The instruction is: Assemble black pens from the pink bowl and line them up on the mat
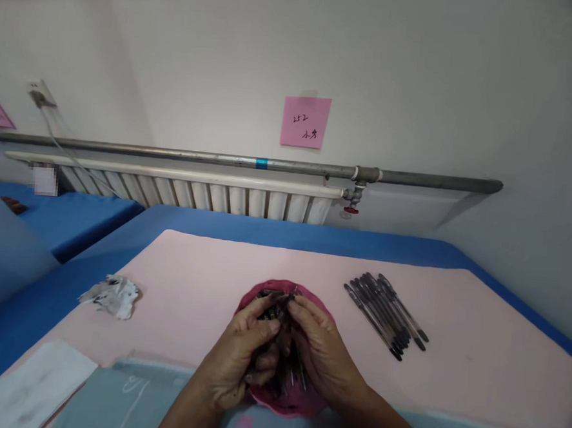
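Note:
Both hands meet over a pink basket [298,405] that holds pen parts [298,373], some of them clear and thin, others dark. My left hand [239,347] is closed, fingers curled and thumb pressed inward. Opposite it, the thumb and fingers of my right hand [321,345] pinch together. A small dark pen part [281,298] sits between the fingertips of the two hands; its exact shape is too dim to make out. The fingertips look stained dark. To the right of the basket, several black-capped pens [386,314] lie side by side on the pink table covering [194,286].
At left lie a crumpled, dark-smudged tissue [113,296] and a folded white cloth [31,382]. A blue-grey cloth [134,395] runs along the near edge. Behind the table are a radiator [229,197] and a pipe [197,157]. Another person's sleeve [3,248] shows at far left.

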`<state>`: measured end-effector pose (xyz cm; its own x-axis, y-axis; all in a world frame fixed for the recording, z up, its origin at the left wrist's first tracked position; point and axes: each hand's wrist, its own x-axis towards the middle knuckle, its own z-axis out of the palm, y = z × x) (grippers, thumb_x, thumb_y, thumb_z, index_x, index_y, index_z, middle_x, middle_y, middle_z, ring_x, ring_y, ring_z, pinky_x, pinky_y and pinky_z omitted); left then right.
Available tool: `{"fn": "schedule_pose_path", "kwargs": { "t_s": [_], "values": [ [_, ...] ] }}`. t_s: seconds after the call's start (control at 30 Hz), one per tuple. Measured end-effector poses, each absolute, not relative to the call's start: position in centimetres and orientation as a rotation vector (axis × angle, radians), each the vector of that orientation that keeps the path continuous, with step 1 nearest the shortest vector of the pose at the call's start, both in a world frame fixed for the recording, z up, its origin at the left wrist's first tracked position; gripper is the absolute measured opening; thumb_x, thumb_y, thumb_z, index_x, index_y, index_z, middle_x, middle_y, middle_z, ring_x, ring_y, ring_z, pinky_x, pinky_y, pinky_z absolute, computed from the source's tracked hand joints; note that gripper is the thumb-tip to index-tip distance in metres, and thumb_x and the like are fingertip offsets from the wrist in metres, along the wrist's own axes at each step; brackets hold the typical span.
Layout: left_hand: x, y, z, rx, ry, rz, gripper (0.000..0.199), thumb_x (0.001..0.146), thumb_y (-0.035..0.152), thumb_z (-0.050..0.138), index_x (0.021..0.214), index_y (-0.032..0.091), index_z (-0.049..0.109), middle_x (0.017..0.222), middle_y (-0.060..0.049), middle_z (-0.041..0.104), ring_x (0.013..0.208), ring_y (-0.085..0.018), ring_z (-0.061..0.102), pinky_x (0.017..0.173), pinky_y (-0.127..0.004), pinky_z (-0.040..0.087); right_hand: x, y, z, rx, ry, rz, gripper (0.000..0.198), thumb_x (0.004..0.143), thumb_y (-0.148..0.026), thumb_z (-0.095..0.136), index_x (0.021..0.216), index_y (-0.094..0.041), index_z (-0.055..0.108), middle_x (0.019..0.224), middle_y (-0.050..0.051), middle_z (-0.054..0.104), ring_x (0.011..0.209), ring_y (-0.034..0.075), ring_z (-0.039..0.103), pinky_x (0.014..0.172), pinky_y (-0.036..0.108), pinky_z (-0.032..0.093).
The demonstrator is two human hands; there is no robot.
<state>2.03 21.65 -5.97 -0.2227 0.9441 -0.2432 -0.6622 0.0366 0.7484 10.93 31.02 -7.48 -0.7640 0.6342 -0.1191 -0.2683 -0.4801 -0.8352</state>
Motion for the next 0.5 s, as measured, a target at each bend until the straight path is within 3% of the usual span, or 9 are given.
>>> {"fn": "schedule_pose_path", "kwargs": {
  "t_s": [0.5],
  "values": [
    [2.38,21.81,-5.97,0.397,0.987,1.588,0.053,0.075,0.026,0.064,0.124,0.021,0.045,0.062,0.005,0.049,0.035,-0.001,0.027,0.031,-0.013,0.012,10.77,30.57,-7.82,-0.579,-1.141,2.225,0.021,0.072,-0.037,0.071,0.072,-0.018,0.061,0.056,-0.004,0.055,0.051,0.009,0.046,0.049,0.021,0.036]
  ]
}}
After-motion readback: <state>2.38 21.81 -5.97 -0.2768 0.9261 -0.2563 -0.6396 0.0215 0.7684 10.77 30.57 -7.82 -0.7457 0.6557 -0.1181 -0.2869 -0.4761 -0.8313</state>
